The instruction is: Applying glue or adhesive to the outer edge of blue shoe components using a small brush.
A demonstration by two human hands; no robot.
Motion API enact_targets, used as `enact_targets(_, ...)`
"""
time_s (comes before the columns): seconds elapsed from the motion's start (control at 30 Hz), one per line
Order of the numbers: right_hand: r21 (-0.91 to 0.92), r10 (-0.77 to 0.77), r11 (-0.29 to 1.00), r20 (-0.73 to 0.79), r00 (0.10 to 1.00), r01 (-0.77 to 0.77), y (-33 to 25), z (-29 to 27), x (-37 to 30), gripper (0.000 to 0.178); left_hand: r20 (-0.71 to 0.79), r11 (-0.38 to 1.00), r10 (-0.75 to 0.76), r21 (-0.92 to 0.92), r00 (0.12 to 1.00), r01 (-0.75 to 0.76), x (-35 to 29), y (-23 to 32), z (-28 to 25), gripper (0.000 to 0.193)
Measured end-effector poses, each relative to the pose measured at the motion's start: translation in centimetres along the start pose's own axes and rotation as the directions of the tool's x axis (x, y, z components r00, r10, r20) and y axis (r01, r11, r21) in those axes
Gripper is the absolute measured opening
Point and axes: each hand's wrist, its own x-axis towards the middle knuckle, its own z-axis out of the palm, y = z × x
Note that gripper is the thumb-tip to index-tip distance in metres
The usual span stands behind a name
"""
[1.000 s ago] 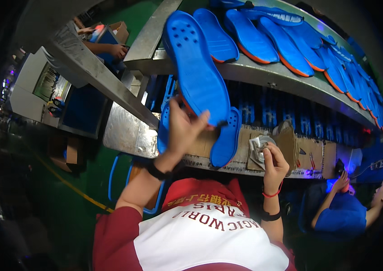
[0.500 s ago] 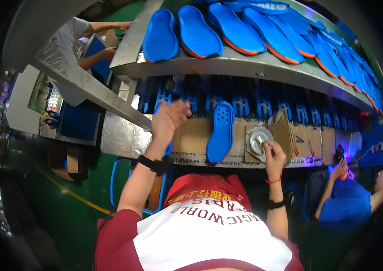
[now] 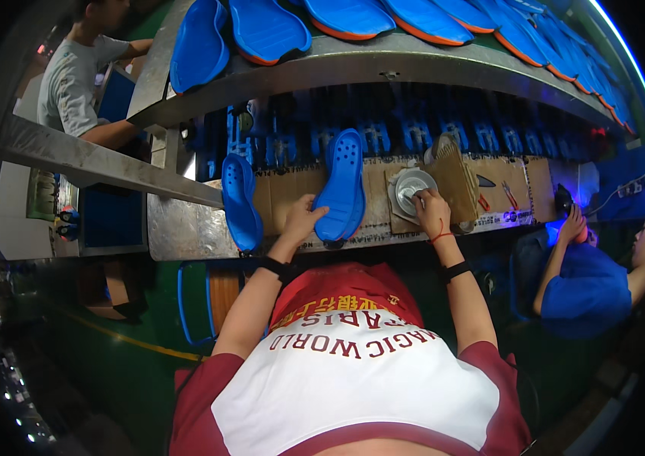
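"While your thumb sits on that blue sole (image 3: 341,178), how does it look?"

"It's long and bumpy-edged, with round holes at the far end. It's at the bench (image 3: 186,228), between another blue sole (image 3: 239,205) and the white bowl (image 3: 414,178)."

"Are you gripping it?"

"My left hand (image 3: 302,220) touches its edge, but I can't tell if I'm squeezing. My right hand's (image 3: 431,209) bent fingers are at the bowl; I can't tell what they hold."

"What's new?"

"My left hand is down here now, no longer up in the air."
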Motion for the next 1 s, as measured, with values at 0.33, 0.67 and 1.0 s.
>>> enact_targets(0.33,0.027,-0.032,0.999,-0.109,0.993,0.036,-0.3,-1.4,-1.2,0.01,0.1,0.757,0.289,-0.633,0.952,-0.163,-11.0,10.0,-1.4,0.071)
enact_targets(0.67,0.562,-0.055,0.811,-0.206,0.977,0.164,-11.2,-10.3,-3.7,0.008,-0.308,0.774,0.357,-0.431,0.882,-0.464,-11.1,15.4,0.9,0.049)
enact_targets(1.0,0.247,-0.377,0.87,-0.227,0.898,0.427,-15.6,-10.7,-4.3,0.016,-0.336,0.845,0.396,-0.23,0.854,-0.483,-11.4,16.7,0.9,0.047)
